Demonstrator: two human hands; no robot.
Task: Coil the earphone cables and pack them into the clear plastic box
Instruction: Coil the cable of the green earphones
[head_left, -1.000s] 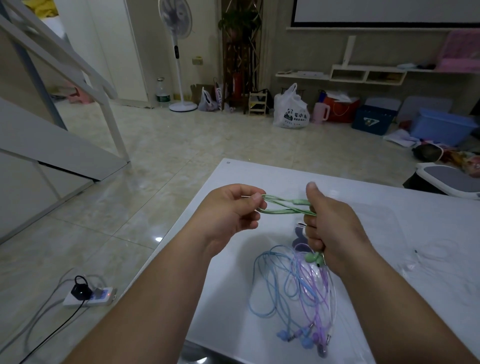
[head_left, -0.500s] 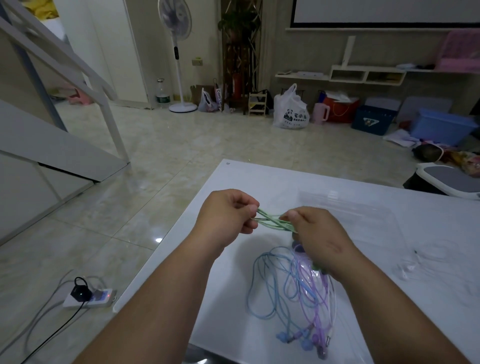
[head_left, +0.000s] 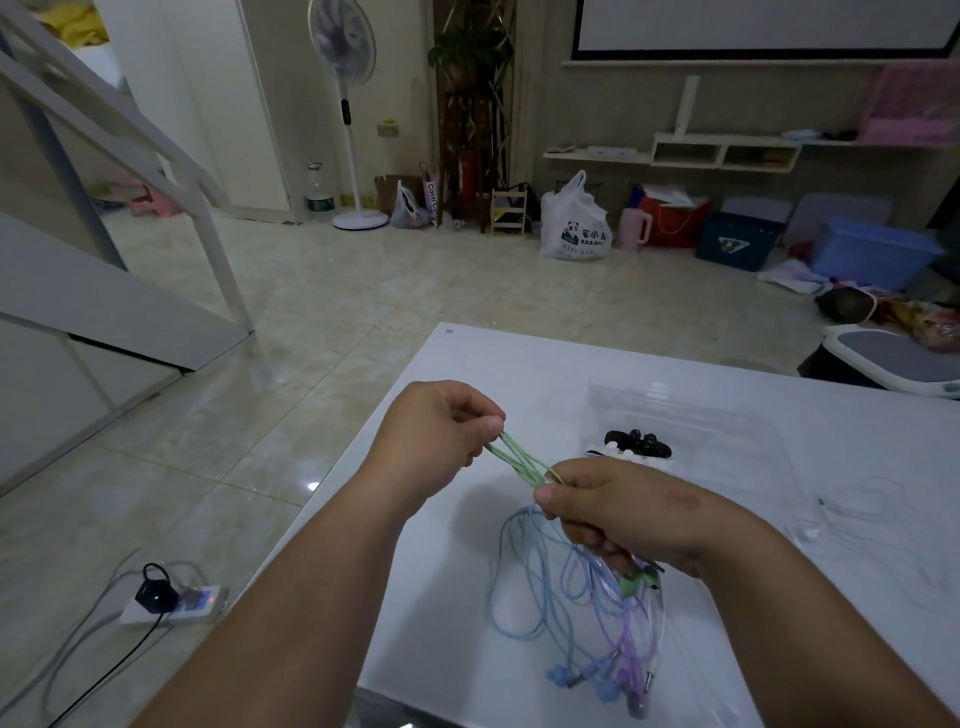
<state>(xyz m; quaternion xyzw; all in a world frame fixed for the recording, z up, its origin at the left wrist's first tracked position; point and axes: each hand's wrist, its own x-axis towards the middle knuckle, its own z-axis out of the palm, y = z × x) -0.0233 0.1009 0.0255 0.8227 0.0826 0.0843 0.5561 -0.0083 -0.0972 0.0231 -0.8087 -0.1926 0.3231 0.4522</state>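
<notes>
The left hand (head_left: 436, 439) pinches one end of the green cable (head_left: 519, 460) above the table (head_left: 467, 571); the right hand (head_left: 639, 514) curls round the other end (a green bit pokes out beneath). The box (head_left: 727, 431) lies just beyond, on the table.

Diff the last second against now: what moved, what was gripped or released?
The right hand dropped toward the person and rolled knuckles-up, pulling its end of the green cable lower and uncovering black earphones in the clear plastic box. Nothing released. The left hand kept its pinch, nearly in place; blue and purple cables unmoved on the table.
</notes>
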